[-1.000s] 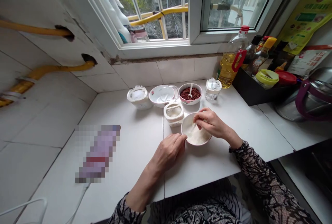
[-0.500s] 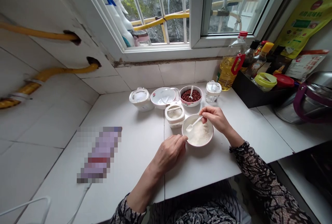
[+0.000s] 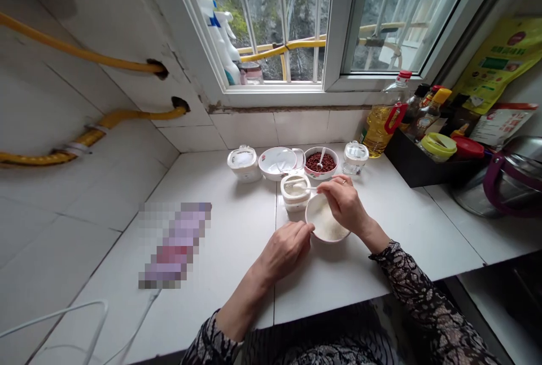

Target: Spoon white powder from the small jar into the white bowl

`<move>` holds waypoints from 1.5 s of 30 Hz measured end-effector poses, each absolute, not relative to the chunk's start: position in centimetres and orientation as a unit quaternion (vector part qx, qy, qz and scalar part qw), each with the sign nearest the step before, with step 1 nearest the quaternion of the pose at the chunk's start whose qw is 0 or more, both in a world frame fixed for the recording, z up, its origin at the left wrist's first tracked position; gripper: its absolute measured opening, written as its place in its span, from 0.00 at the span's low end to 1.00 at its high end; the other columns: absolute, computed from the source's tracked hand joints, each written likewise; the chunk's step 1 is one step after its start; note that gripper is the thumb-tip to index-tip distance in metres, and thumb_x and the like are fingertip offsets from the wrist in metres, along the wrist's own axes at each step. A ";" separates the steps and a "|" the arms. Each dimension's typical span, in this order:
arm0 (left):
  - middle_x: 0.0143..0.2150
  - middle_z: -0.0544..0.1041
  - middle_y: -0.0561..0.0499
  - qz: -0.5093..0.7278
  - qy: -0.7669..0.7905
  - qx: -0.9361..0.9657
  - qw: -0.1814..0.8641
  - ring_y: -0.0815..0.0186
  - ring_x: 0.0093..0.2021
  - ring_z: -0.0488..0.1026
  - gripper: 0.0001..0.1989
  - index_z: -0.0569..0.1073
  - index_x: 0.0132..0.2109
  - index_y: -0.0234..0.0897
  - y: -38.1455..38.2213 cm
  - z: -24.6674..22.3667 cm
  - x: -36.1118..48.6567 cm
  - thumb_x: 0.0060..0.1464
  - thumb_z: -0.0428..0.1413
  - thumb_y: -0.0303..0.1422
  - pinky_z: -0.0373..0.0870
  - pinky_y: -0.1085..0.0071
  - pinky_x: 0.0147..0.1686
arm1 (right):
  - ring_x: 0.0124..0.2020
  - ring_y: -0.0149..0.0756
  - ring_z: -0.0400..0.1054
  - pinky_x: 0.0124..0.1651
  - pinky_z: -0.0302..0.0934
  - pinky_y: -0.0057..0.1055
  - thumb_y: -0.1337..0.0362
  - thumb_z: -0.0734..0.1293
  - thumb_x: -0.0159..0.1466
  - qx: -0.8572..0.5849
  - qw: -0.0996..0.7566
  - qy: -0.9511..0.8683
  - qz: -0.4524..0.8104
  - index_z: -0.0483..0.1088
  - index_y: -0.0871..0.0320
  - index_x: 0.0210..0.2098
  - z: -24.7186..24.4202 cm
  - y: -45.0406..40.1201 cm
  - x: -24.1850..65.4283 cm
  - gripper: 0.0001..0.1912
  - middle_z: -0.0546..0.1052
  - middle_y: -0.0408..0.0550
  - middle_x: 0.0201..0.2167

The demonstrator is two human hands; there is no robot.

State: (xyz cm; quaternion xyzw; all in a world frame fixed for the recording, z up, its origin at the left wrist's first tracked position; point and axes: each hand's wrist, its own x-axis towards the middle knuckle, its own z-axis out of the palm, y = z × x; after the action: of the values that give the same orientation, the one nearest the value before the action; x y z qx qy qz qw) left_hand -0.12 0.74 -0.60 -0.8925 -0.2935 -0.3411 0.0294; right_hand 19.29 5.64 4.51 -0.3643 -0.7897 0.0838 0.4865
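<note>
A white bowl (image 3: 328,226) of pale powder stands on the counter in front of me. My left hand (image 3: 288,245) pinches the bowl's left rim between thumb and fingers. With closed fingers, my right hand (image 3: 345,200) grips the handle of a small white spoon (image 3: 310,188) above the bowl's far side. The spoon's head reaches over the mouth of a clear square jar (image 3: 295,200) just behind the bowl. Whether powder lies on the spoon I cannot tell. Behind stands a bowl (image 3: 332,174) of dark red beans with another white spoon (image 3: 322,157) in it.
An oval white dish (image 3: 271,157), a lidded jar (image 3: 244,168) and another clear jar (image 3: 354,161) line the back. An oil bottle (image 3: 377,128) and a black condiment box (image 3: 409,162) stand right. A blurred purple object (image 3: 178,249) lies left, with a white cable.
My right hand has carried the spoon from over the powder in the bowl to the jar behind it. My left hand stays on the rim. The whole view has shifted slightly.
</note>
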 end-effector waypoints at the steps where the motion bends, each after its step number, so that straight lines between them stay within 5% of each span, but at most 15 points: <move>1: 0.28 0.69 0.53 -0.341 -0.293 -0.893 0.031 0.66 0.26 0.66 0.10 0.65 0.44 0.36 0.7 -0.6 -0.1 0.67 0.41 0.23 0.65 0.70 0.27 | 0.31 0.37 0.72 0.53 0.63 0.45 0.69 0.60 0.69 -0.347 0.467 -0.812 0.049 0.70 0.54 0.37 4.6 5.6 19.3 0.08 0.80 0.46 0.30; 8: 0.28 0.69 0.53 -0.342 -0.290 -0.893 0.034 0.66 0.26 0.66 0.10 0.65 0.44 0.35 0.8 -0.7 -0.2 0.68 0.40 0.23 0.65 0.70 0.27 | 0.35 0.40 0.72 0.46 0.64 0.39 0.71 0.62 0.68 -0.399 0.516 -0.755 0.068 0.70 0.54 0.38 5.7 5.2 21.7 0.07 0.78 0.43 0.26; 18: 0.29 0.70 0.52 -0.350 -0.288 -0.891 0.025 0.66 0.26 0.66 0.09 0.65 0.45 0.35 0.7 -0.5 -0.2 0.67 0.42 0.22 0.66 0.70 0.27 | 0.29 0.34 0.69 0.52 0.60 0.41 0.74 0.58 0.66 -0.357 0.301 -0.869 0.162 0.70 0.57 0.35 3.9 5.9 22.6 0.11 0.78 0.43 0.27; 31: 0.30 0.73 0.51 -0.347 -0.291 -0.891 0.016 0.66 0.28 0.70 0.09 0.66 0.46 0.36 0.7 -0.5 -0.3 0.67 0.43 0.22 0.69 0.70 0.29 | 0.28 0.33 0.67 0.51 0.59 0.39 0.70 0.60 0.63 -0.410 0.344 -0.781 0.322 0.71 0.57 0.30 4.8 5.4 22.1 0.09 0.74 0.40 0.19; 38: 0.31 0.74 0.51 -0.353 -0.290 -0.889 0.020 0.65 0.28 0.71 0.09 0.66 0.47 0.36 0.7 -0.6 -0.4 0.66 0.43 0.22 0.69 0.69 0.29 | 0.21 0.30 0.64 0.30 0.61 0.30 0.64 0.64 0.59 -0.437 0.405 -0.649 0.474 0.71 0.58 0.29 4.9 5.8 22.4 0.06 0.71 0.39 0.17; 45: 0.31 0.73 0.50 -0.356 -0.286 -0.889 0.022 0.65 0.28 0.70 0.09 0.65 0.46 0.35 0.7 -0.5 -0.3 0.66 0.43 0.21 0.68 0.69 0.29 | 0.20 0.30 0.64 0.30 0.61 0.30 0.62 0.67 0.53 -0.450 0.447 -0.566 0.527 0.73 0.60 0.27 4.8 6.8 23.2 0.06 0.72 0.40 0.16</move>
State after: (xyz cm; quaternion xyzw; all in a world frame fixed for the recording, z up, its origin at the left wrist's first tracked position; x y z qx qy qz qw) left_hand -0.29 0.66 -0.51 -0.8892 -0.2864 -0.3559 0.0222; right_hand 23.20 6.75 4.83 -0.4495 -0.5661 0.5266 0.4475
